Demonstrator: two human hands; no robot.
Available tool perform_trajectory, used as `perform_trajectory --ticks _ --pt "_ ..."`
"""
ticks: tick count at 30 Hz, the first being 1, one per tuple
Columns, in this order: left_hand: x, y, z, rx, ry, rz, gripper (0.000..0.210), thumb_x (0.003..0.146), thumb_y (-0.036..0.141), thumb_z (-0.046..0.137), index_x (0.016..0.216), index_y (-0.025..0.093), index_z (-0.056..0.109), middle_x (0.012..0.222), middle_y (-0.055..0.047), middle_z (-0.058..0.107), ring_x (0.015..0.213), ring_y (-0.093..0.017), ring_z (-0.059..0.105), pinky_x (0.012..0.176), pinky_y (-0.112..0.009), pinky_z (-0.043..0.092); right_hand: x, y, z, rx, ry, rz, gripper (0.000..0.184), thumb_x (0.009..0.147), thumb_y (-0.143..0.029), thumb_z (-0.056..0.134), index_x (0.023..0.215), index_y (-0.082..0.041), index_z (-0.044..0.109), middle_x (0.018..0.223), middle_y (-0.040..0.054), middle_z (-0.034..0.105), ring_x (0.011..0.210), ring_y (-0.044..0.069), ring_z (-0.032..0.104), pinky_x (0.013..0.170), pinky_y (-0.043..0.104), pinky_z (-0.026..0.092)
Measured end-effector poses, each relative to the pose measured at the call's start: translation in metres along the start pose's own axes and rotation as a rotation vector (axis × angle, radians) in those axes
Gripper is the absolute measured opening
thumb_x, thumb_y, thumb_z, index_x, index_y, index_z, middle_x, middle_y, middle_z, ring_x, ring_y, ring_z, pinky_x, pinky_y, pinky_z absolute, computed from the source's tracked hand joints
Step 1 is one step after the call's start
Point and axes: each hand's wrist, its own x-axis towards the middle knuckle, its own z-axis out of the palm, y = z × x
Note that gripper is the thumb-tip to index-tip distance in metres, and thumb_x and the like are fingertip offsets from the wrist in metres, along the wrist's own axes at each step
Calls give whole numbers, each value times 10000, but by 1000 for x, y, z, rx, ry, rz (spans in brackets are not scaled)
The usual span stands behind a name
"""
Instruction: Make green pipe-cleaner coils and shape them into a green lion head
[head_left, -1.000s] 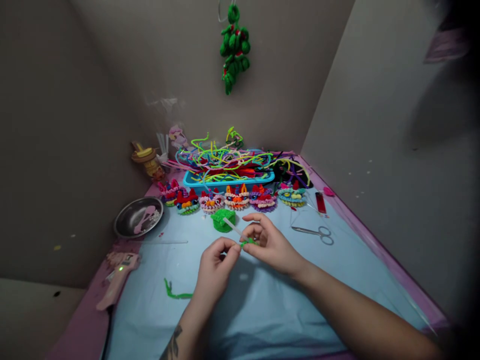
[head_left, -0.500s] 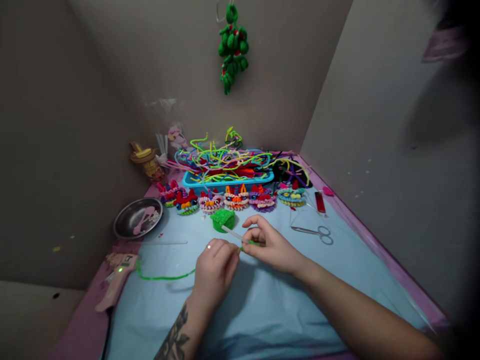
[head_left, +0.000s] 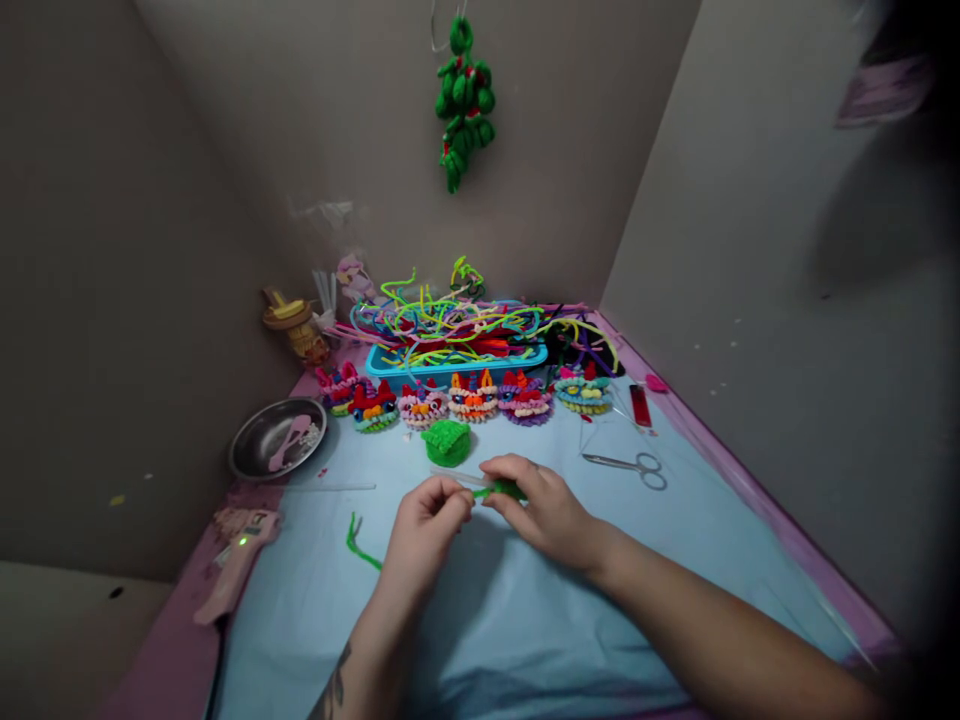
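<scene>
Both my hands work close together over the blue cloth [head_left: 600, 610]. Between thumb and fingers, my left hand [head_left: 424, 525] pinches a fuzzy green strand [head_left: 480, 493]. Its loose tail [head_left: 364, 553] shows to the left of that hand. My right hand [head_left: 551, 515] is closed on a small green fuzzy piece [head_left: 510, 489] joined to the strand, mostly hidden by the fingers. A thin whitish stick [head_left: 454, 476] juts out leftward from the right hand. Just beyond the hands sits a round green fuzzy piece [head_left: 448, 443].
A row of colourful fuzzy animal heads [head_left: 472, 398] stands before a blue tray [head_left: 457, 372] of tangled strands. Scissors [head_left: 630, 466] lie right. A metal bowl [head_left: 244, 465], another thin stick [head_left: 330, 487] and a pink glue gun [head_left: 238, 570] lie left. Green pieces [head_left: 465, 100] hang behind.
My left hand has turned, and the strand's tail has been drawn in toward it from the left. The stick in my right hand has tipped flatter, and the right fingers have closed more.
</scene>
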Motion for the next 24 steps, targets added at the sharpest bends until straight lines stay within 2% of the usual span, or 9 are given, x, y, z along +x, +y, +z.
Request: perform_trajectory --ticks 3,6,9,12,18,24 --pt "-1 2 0 -10 -7 12 151 700 260 589 594 162 545 500 64 430 476 -73 328 482 -205 262 0 -3 0 50 16 68 340 839 -140 561 1151 -250 485 970 68 656 883 202 645 775 345 524" --pt "-1 5 1 -2 -13 18 153 693 246 580 575 164 528 490 70 401 476 -72 310 485 -204 258 1 -7 1 220 26 195 349 822 -135 578 1134 -248 470 969 54 649 878 182 647 771 326 520" --pt "-2 7 3 22 -10 25 136 684 232 573 574 162 535 495 66 407 485 -75 314 487 -204 258 3 -11 3 440 59 321 332 819 -149 592 1097 -249 440 886 14 631 816 150 641 723 283 513" --pt "-2 7 5 23 0 25 115 676 221 571 582 160 546 492 65 412 484 -74 321 481 -202 251 5 -12 4 533 102 384 314 826 -158 595 1068 -249 419 828 -12 604 762 127 621 694 260 493" --pt "-5 7 8 -154 -13 -68 135 667 252 562 579 164 510 484 68 405 445 -61 294 442 -198 212 3 -10 2 517 69 248 429 795 -73 585 1123 -277 399 890 -9 587 815 121 610 715 255 478" --pt "-5 10 12 -255 -34 -141 146 650 257 588 586 160 499 505 56 443 444 -58 319 433 -194 224 -2 -8 6 456 117 154 413 837 -76 552 1144 -289 375 868 -15 574 795 114 599 719 259 465"
